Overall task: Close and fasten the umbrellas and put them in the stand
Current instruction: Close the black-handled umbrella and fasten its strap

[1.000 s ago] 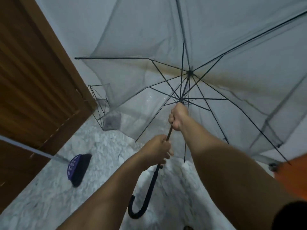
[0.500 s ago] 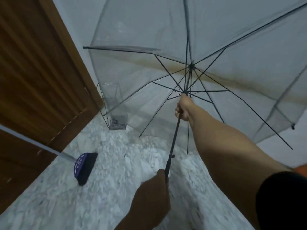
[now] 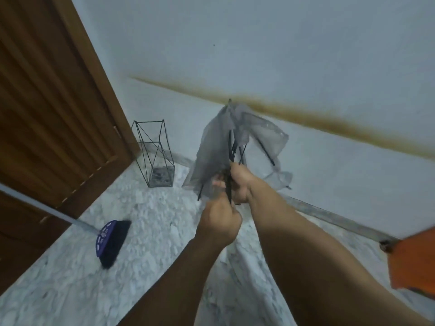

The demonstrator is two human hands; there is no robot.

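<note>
Transparent plastic of the umbrella (image 3: 219, 147) hung collapsed and loose, held in the air in front of the wall. It looked light and floppy, best held by its stiff shaft. Left hand (image 3: 220, 223) and right hand (image 3: 240, 184) both curled around that shaft. Wire stand (image 3: 154, 154) stood near the door (image 3: 54, 109).

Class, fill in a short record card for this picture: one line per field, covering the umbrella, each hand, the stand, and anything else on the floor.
umbrella: clear canopy collapsed, folds loose, not fastened
left hand: grips the shaft low down
right hand: grips the shaft just above the left, by the rib ends
stand: black wire frame, upright on the floor by the door, no umbrella in it
broom: purple head on the floor, left of the arms
orange object: right edge, cut off
</note>
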